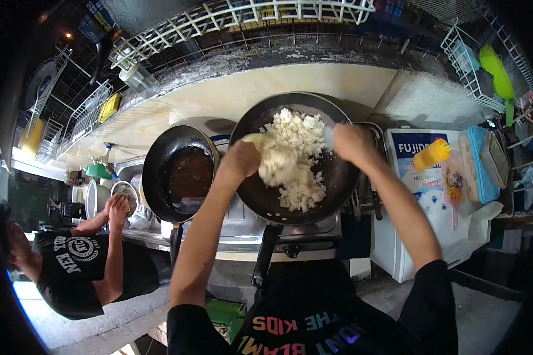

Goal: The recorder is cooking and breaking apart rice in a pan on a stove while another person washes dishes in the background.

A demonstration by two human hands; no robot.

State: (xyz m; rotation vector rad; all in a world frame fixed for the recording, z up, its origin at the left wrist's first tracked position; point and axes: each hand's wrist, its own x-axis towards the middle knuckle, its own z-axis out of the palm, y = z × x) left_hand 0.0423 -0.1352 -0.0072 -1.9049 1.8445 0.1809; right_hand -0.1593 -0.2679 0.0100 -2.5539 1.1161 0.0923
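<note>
A heap of cooked white rice (293, 155) lies in a large dark wok (337, 191) on a stove. The middle of the heap is blurred by motion. My left hand (244, 157) is closed around a pale yellow utensil (256, 140) at the left side of the rice. Over the wok's right side, my right hand (352, 142) grips a whitish, translucent utensil (328, 136); its tip is at the rice. Both utensils are partly hidden and blurred, so their exact kind cannot be told.
Left of the wok sits a second, oily frying pan (188, 175). A co-worker's hands (119, 208) are in a metal bowl (135, 195) beyond it. A white freezer (395, 239) at right bears a yellow squeeze bottle (431, 155) and a blue-lidded container (482, 164). Wire racks (231, 20) hang above.
</note>
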